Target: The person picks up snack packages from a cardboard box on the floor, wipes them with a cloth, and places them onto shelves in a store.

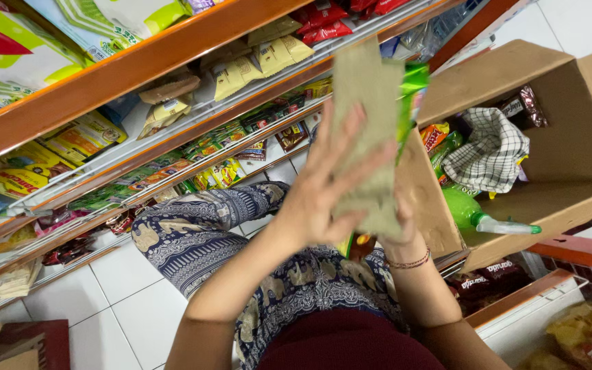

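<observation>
Cardboard sheet point(364, 130), flat and olive-brown, stands upright between both hands in front of the shop shelves point(138, 72), its top edge reaching up past the rail of the upper shelf. The left hand point(327, 195) lies spread across its near face, fingers fanned and pressing flat rather than curled. The right hand point(399, 229), with a beaded bracelet at the wrist, is mostly hidden behind the sheet's lower edge; its grip seems to be clamped on the sheet from behind, though the fingers themselves cannot be seen. A green packet point(414, 89) shows just behind the sheet's right edge; whether it is held along with the sheet cannot be told.

Just right of the hands an open carton point(570, 164) rests tilted, holding a checked cloth point(491, 154), a green spray bottle point(471, 212) and some snack packets. The sheet appears to be lifted and held for handling between carton and shelves. Any further move would call for a firm two-handed hold, keeping the sheet clear of the shelf rail and the carton flap.
</observation>
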